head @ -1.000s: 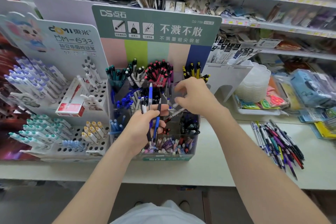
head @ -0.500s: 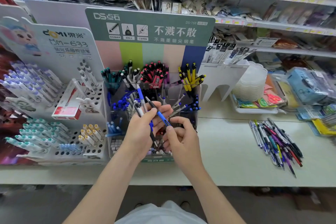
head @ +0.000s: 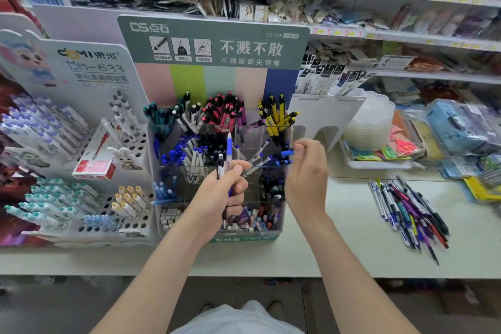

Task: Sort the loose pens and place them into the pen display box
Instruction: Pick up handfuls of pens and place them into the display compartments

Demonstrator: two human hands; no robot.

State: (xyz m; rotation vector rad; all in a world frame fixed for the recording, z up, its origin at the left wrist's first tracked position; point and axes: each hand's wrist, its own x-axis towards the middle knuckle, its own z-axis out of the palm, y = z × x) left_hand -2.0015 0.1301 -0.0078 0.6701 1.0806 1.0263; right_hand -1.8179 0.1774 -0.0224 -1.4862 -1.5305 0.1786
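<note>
Half a second before, the right hand [head: 306,176] was down low next to the left hand [head: 222,198], pulling at a blue pen [head: 286,153]. Now it had gone up and to the right. It pinched that one blue pen in its fingertips, over the right middle part of the pen display box [head: 245,237]. The left hand stayed in front of the box, wrapped around at least two upright pens [head: 229,149], one blue and one white. One pile of loose pens [head: 406,214] lay on the table [head: 325,247], well to the right of the box.
</note>
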